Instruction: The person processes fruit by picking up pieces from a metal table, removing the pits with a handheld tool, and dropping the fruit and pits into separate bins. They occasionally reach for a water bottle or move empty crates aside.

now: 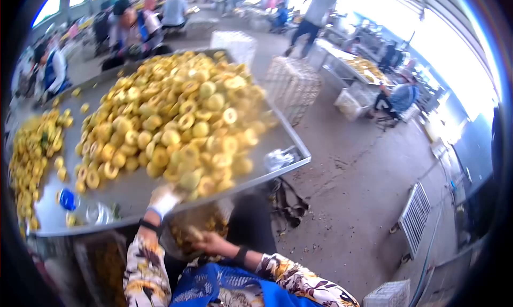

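Observation:
A large heap of halved yellow fruit (176, 115) lies on a metal table (128, 192), with a smaller pile (37, 152) at its left end. My left hand (164, 199), in a pale glove, is at the near edge of the table, beside the heap; blur hides its fingertips. Below the edge, my right hand (212, 244) is bare, its fingers bent together around something small and pale that I cannot make out. Under it, more fruit pieces (184, 232) fill a container between my legs.
A blue-capped clear bottle (99, 213) lies at the table's near left, and a crumpled plastic bag (280, 158) at its right corner. White crates (294, 88) stand beyond. A metal grate (414, 219) leans on the right. Several people sit at other tables; one person (315, 18) walks.

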A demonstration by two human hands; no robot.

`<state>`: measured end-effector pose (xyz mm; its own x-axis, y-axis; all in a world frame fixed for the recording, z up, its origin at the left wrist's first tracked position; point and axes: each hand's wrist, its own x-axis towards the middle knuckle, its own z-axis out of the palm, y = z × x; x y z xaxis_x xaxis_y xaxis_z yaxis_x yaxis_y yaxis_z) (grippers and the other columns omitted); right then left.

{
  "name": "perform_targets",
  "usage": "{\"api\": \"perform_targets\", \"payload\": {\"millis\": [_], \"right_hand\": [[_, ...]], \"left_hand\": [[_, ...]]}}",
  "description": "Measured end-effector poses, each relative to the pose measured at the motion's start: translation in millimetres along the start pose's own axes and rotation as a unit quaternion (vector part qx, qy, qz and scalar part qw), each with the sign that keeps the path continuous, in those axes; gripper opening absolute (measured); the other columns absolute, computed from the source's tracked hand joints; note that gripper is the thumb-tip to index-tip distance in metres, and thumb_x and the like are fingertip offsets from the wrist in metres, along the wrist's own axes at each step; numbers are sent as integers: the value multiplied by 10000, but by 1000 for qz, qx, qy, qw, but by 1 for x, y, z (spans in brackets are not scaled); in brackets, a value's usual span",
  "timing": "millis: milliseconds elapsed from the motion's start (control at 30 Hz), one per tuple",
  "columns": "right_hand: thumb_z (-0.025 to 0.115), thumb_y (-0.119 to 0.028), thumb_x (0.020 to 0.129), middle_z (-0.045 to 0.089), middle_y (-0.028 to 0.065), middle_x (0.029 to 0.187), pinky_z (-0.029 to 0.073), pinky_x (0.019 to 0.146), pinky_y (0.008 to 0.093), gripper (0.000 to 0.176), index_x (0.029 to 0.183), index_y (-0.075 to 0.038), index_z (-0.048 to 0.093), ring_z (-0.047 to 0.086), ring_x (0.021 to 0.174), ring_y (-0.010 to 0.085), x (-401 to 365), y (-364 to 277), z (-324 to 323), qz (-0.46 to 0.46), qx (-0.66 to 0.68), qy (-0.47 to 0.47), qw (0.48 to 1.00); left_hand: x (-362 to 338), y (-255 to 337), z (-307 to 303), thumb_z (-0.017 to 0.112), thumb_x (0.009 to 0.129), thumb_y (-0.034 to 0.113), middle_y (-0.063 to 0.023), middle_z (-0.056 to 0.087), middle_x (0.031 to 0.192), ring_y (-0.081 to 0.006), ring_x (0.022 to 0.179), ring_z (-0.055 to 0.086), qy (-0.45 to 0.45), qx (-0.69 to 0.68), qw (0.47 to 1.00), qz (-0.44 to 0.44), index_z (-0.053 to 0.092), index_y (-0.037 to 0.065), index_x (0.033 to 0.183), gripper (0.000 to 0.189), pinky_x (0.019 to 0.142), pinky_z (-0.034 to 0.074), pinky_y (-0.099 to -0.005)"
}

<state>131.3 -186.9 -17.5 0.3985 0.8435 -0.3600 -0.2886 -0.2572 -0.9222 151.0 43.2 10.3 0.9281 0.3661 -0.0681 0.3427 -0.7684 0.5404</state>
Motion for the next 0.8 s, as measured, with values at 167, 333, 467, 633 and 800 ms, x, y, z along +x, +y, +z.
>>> {"api": "perform_targets", "payload": {"millis": [167,333,467,633,800], "right_hand": [[649,-265,803,613,172,750,467,593,369,324,938,8,539,600,668,256,15,-9,0,-74,-245,91,962],[636,-395,817,590,248,764,456,626,452,434,937,0,503,584,732,426,20,-52,19,-119,-314,109,936],[621,-246,837,565,235,651,438,525,453,281,879,2,494,551,641,445,35,-54,31,-188,-336,119,915],[661,-211,805,593,224,687,471,556,434,275,939,-19,518,592,669,415,37,-59,38,-158,-317,195,915],[698,-266,790,616,177,745,485,602,383,427,1112,-43,530,620,664,339,41,-79,15,-224,-349,144,898]], "left_hand": [[-8,-66,19,583,815,407,-75,673,889,-253,803,653,202,-394,886,-137,635,128,985,330,569,509,-407],[-68,-11,-17,446,889,528,-78,651,764,-227,582,635,219,-739,607,-193,562,104,994,451,391,460,-300],[-90,14,-21,497,902,472,-59,603,891,-176,751,596,208,-775,561,-202,538,113,1083,404,532,487,-287],[-93,-4,7,449,950,367,-63,606,953,-172,844,589,200,-674,698,-137,588,85,1062,333,718,495,-274],[-101,9,-24,423,958,245,-66,587,1039,-157,972,548,-105,-696,688,-178,587,54,1095,287,856,441,-266]]}}
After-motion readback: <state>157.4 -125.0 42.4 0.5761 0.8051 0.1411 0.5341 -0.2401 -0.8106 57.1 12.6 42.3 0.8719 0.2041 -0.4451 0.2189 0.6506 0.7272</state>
